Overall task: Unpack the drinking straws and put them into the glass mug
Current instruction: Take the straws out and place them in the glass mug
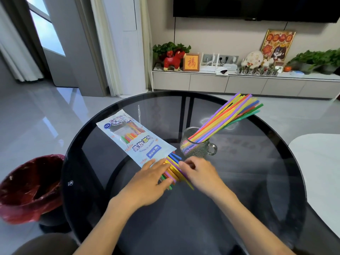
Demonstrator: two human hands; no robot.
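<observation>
A white printed straw packet [132, 137] lies flat on the round dark glass table [257, 181]. Coloured straws [174, 168] stick out of its open near end. My left hand [150, 183] rests flat on these straws, fingers spread. My right hand [200, 173] pinches some of the same straws from the right side. Just behind my right hand stands the glass mug [198, 146], handle to the right, with a bunch of coloured straws [233, 115] leaning out of it toward the far right.
A bin with a red liner [31, 188] stands on the floor left of the table. A white seat or table edge [322, 172] is at the right. A low cabinet [239, 83] with ornaments and plants lines the far wall.
</observation>
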